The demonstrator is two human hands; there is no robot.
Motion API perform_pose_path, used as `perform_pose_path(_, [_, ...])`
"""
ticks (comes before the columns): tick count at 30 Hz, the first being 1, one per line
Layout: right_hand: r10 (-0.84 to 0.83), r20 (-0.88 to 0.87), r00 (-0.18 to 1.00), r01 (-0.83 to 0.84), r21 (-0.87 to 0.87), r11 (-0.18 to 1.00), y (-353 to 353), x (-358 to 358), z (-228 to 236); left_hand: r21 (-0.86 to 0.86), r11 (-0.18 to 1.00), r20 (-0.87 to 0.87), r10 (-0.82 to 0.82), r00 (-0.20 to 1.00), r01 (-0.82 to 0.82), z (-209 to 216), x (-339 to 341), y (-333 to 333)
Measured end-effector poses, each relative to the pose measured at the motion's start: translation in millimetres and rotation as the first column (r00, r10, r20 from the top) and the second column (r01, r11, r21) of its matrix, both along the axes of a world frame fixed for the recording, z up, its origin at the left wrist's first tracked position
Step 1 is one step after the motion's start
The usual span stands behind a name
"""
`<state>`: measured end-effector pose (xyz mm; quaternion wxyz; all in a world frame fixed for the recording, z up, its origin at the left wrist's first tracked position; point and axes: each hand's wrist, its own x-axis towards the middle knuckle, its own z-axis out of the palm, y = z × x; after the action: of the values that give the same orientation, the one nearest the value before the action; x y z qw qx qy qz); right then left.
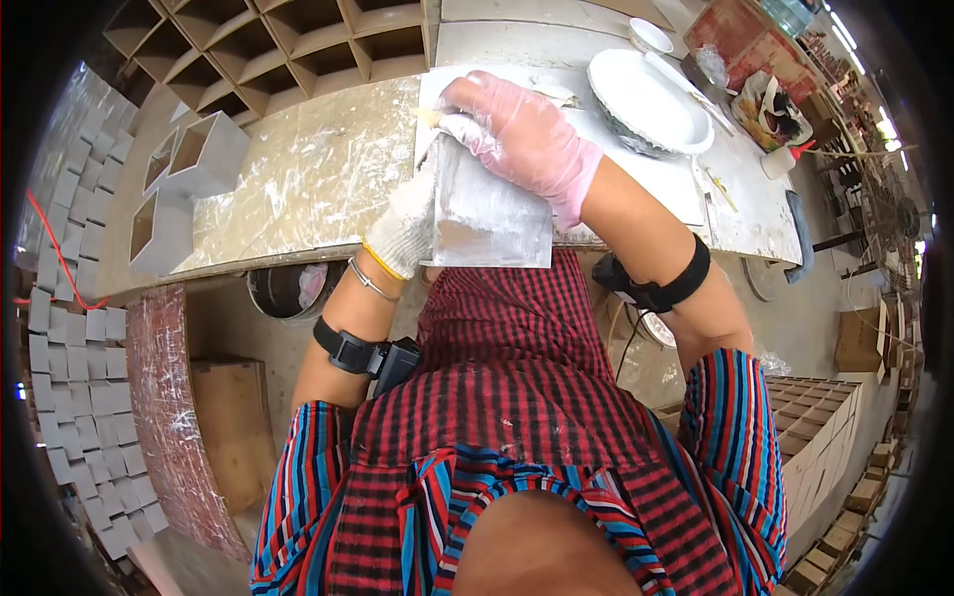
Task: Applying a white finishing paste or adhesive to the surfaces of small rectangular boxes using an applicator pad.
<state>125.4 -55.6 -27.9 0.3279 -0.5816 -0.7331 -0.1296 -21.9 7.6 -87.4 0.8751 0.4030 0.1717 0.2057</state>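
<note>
A box-like piece with a grey face smeared in white [494, 214] is held over the front edge of the worktable. My left hand [405, 221], in a white knit glove, grips its left side; the fingers are partly hidden behind it. Across its far end curls my right hand [527, 139], in a pink rubber glove with white smears and its fingers closed. A small yellowish bit [429, 116] shows by the right fingertips; what those fingers hold is mostly hidden. To the right stands a wide bowl of white paste [651, 99].
Grey open boxes [204, 154] stand at the table's left, before a wooden compartment rack [288, 40]. A small white bowl [650, 36], a red-capped bottle [780, 161] and a bag [770, 111] are at the right. Stacked grey boxes [84, 397] line the far left.
</note>
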Motion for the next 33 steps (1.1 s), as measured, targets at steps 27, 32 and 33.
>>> perform_pose_path(27, [0.369, 0.113, 0.923, -0.376, 0.051, 0.925, -29.1, -50.4, -19.5, 0.017, 1.000, -0.033, -0.002, 0.999, 0.002, -31.1, -0.5, 27.9])
perform_pose_path(32, [0.293, 0.096, 0.951, -0.285, -0.087, 0.955, -15.9, -38.1, -6.1, -0.101, 0.995, 0.012, -0.007, 1.000, 0.008, -16.2, -5.8, 16.3])
perform_pose_path(33, [0.343, 0.085, 0.936, -0.338, -0.061, 0.939, -20.7, -46.8, -7.4, -0.026, 0.998, 0.076, -0.061, 0.995, 0.063, -28.2, -8.7, 22.4])
